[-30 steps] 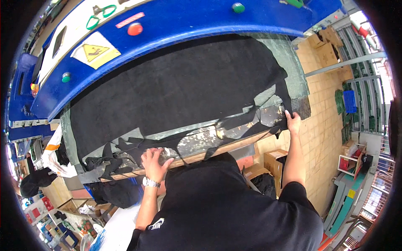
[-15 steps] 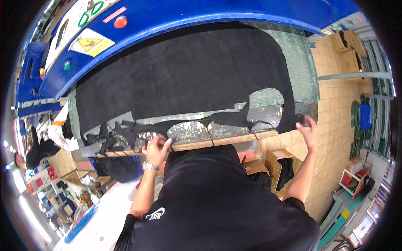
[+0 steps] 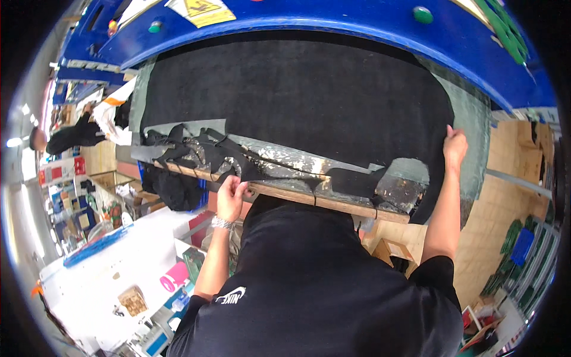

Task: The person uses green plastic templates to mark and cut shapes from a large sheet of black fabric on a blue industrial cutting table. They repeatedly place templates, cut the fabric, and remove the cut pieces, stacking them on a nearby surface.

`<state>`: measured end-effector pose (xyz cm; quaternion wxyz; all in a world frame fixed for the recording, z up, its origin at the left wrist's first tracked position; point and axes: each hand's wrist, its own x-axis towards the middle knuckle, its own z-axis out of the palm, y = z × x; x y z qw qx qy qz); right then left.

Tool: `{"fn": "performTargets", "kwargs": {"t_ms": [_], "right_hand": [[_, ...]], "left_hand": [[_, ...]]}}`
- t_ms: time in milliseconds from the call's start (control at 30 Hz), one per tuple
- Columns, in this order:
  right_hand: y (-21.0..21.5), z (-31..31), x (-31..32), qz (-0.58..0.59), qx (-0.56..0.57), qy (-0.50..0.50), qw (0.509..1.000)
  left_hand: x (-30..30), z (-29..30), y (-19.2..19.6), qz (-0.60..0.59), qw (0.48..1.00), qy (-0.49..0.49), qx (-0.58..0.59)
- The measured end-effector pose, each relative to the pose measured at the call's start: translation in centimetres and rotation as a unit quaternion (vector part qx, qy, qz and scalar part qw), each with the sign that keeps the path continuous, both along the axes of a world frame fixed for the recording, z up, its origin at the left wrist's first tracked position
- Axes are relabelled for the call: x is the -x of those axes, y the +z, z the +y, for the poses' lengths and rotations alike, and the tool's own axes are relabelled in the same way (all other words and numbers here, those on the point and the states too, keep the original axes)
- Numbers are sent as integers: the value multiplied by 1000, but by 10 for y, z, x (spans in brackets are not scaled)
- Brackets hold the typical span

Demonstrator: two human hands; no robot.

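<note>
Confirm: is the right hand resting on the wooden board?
No, the right hand grips the edge of the black sheet, apart from the wooden board near the left hand.

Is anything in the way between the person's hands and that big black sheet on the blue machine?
Nothing visible. The right hand already rests on the right edge of the black sheet. The left hand grips black scraps at the wooden front edge, just below the sheet.

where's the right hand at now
In the head view the right hand is up at the right edge of the large black sheet, gripping it just below the blue machine frame.
</note>
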<state>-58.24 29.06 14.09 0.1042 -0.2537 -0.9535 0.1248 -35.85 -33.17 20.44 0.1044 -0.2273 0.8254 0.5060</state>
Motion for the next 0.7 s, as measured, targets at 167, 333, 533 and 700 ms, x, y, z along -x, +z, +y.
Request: {"fn": "performTargets", "kwargs": {"t_ms": [167,333,533,700], "right_hand": [[14,-32,-3,-8,-16,-43,999],[3,-20,-1,-18,-72,-17,997],[24,3,22,-1,-6,43,999],[25,3,38,-5,-60,81,995]], "left_hand": [[-67,-35,1,-79,994,59,48],[-60,-3,-8,-154,985,-19,71],[-36,26,13,-95,975,-147,137],[-40,10,23,-167,958,-160,170]]}}
